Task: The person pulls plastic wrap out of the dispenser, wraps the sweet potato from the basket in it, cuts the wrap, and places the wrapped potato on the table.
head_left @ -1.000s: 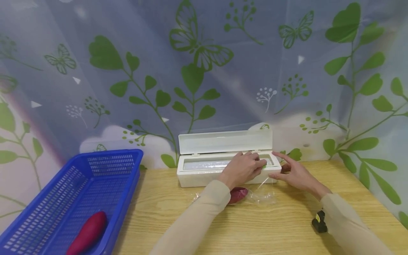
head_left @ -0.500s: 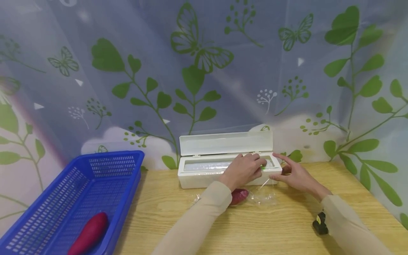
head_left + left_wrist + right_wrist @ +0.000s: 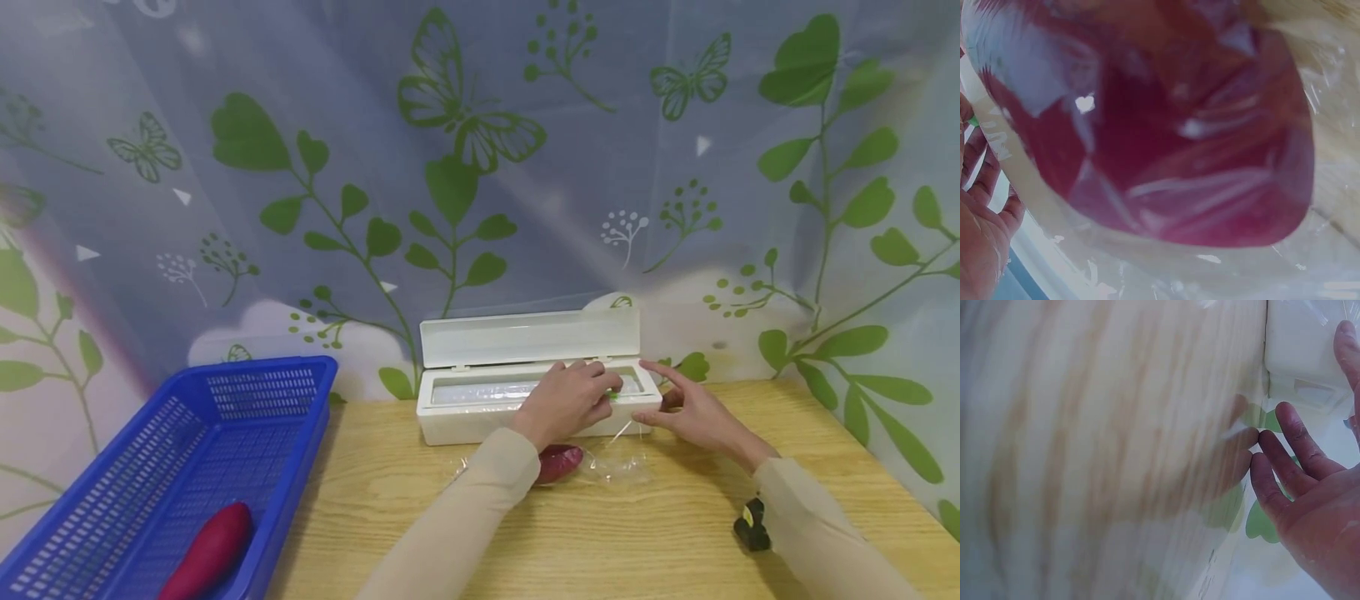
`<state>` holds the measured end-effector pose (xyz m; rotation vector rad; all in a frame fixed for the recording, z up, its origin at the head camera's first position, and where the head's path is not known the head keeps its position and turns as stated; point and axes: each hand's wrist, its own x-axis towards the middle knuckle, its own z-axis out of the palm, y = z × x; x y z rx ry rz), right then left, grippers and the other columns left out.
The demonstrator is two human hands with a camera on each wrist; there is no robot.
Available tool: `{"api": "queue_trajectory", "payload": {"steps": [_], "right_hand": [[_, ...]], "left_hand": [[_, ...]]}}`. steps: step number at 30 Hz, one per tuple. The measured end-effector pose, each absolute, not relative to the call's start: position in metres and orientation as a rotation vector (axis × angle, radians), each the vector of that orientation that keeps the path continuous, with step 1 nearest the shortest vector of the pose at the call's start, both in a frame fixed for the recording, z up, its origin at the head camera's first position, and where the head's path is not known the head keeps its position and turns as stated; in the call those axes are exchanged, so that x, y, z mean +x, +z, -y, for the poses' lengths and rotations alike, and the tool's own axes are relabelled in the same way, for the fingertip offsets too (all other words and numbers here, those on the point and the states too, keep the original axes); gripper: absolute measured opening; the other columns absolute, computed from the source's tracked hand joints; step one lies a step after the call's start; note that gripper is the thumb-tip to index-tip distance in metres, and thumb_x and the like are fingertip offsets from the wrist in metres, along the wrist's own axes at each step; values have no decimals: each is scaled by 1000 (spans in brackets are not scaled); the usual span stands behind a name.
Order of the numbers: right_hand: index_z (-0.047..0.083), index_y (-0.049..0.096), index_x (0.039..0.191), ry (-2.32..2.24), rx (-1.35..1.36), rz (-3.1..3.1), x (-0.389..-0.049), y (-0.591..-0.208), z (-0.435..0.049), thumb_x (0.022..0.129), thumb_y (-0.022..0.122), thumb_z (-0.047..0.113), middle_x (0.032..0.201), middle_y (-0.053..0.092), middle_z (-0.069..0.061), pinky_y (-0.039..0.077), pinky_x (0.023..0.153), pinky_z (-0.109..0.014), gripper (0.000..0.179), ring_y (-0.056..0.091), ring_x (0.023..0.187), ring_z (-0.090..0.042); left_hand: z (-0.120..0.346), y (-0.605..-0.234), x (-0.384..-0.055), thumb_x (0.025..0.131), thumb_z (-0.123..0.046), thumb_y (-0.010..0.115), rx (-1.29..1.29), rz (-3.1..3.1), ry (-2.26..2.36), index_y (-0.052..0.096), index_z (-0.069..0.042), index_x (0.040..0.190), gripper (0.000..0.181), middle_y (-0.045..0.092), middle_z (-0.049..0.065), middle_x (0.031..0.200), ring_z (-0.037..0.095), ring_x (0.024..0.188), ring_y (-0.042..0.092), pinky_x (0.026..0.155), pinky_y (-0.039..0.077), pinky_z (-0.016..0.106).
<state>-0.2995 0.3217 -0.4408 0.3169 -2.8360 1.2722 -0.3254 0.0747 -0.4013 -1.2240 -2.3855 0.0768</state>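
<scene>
clear film (image 3: 618, 468) could tear crooked if the left hand (image 3: 567, 402), fingers curled and seemingly pinching a green tab (image 3: 613, 395), jerked; the white box (image 3: 461, 427) could skid if the right hand (image 3: 692, 414), fingers wide at its right end, lifted. the wrapped red object (image 3: 560, 465) lies on the wooden surface (image 3: 637, 542), near side of the box; a leafy curtain (image 3: 570, 150) hangs at the far side.

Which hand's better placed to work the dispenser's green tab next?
Left, probably: the left hand has its fingers at the green tab; the right hand holds the right end of the wrap dispenser.
</scene>
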Motion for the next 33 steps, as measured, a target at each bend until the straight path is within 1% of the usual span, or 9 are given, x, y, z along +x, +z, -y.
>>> {"api": "queue_trajectory", "payload": {"steps": [6,12,19,26,31,33], "right_hand": [[16,28,161,1273,318,2832,-300,-441,-322,90,79,33,87,71,-12,47,59,-29,89,60,75,-19],[18,28,162,1264,315,2831,-300,-441,-321,90,79,34,85,69,-11,47,58,-29,89,58,72,-18],[18,27,162,1260,308,2843,-300,-441,-317,90,79,35,84,69,-10,46,59,-28,90,57,73,-18],[20,27,162,1254,301,2843,-299,-440,-316,90,79,37,85,69,-10,47,59,-29,91,57,71,-17],[19,26,163,1233,302,2847,-298,-439,-318,90,79,37,89,70,-11,48,60,-29,91,59,74,-18],[19,26,163,1223,296,2851,-297,-439,-319,90,79,38,93,72,-12,49,61,-29,92,62,80,-19]], "left_hand": [[-72,-401,-326,102,-32,55,-1223,2408,83,65,-30,125,25,69,-11,110,9,97,67,84,56,29],[-67,-400,-325,102,-34,56,-1214,2418,86,65,-30,125,24,69,-11,111,10,100,68,89,57,31],[-62,-400,-326,102,-34,56,-1205,2415,93,66,-31,123,23,68,-10,109,9,101,68,89,56,31],[-51,-401,-327,101,-34,56,-1192,2432,73,65,-30,123,25,67,-10,110,11,104,68,93,55,32],[-38,-400,-324,100,-31,57,-1181,2446,23,67,-30,122,24,68,-9,108,12,100,67,87,55,31],[-34,-399,-323,101,-30,56,-1181,2459,5,67,-30,123,24,69,-9,108,13,100,66,85,55,31]]}}
